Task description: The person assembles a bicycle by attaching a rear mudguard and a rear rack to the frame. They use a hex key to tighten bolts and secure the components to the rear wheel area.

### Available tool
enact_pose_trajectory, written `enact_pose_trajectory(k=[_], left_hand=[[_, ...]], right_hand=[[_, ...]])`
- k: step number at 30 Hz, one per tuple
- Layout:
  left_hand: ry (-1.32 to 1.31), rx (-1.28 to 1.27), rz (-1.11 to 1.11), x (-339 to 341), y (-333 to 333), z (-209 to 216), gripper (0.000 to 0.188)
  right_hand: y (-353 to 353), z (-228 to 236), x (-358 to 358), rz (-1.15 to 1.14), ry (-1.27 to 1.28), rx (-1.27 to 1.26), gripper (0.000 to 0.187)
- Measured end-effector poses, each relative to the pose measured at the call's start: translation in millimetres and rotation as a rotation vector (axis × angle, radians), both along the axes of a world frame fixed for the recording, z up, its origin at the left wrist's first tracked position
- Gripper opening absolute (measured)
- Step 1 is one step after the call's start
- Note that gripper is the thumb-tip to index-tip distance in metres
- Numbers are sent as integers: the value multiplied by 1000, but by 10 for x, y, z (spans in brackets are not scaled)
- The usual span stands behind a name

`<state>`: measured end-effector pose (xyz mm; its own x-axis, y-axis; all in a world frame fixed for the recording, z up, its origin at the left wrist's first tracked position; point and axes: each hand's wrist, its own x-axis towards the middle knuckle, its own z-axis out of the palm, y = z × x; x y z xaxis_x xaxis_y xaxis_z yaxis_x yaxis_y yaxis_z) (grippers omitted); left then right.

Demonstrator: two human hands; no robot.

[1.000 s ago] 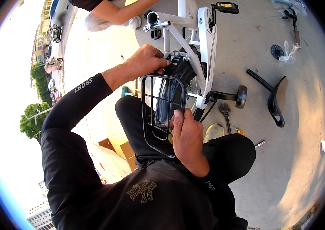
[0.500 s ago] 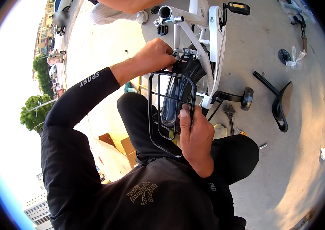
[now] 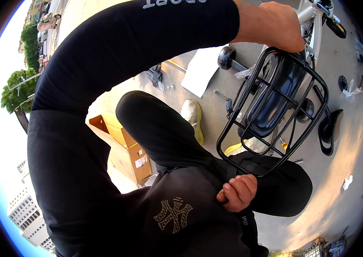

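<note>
A black wire bicycle rack (image 3: 290,100) slants over a glossy black mudguard (image 3: 268,113), beside the white bicycle frame (image 3: 316,38). My left hand (image 3: 273,25) reaches across to the rack's far end. Its back shows, while its fingers are hidden behind the wrist and hand. At the rack's near end is my right hand (image 3: 239,193), its fingers curled in against the palm. The knuckles are close to the lower rail; whether they touch it, or what the fingers enclose, I cannot make out.
Small black side wheels (image 3: 227,58) flank the bicycle. A saddle (image 3: 329,132) lies on the ground to the right. On the left stand an open cardboard box (image 3: 126,158) and, farther off, a white sheet (image 3: 205,70). An orange-handled tool (image 3: 284,144) lies near my shoe (image 3: 248,147).
My right hand has left the rack's side rail and come down to its near end. My left hand has shifted right, its arm now spanning the top. The whole view has swung.
</note>
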<state>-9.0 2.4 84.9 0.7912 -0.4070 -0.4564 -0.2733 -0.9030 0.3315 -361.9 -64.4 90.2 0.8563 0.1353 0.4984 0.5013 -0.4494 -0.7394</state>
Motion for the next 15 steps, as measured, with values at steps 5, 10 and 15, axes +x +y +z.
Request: enact_pose_trajectory(k=[5,10,15], left_hand=[[-666,-45,-1021,206,335,18,20],[-642,-122,-1034,216,77,-37,15],[-473,-115,-880,247,-23,-30,19]], right_hand=[[958,-37,134,146,567,296,14],[2038,-1259,579,38,1316,419,24],[3163,-2582,619,10,1087,-97,32]])
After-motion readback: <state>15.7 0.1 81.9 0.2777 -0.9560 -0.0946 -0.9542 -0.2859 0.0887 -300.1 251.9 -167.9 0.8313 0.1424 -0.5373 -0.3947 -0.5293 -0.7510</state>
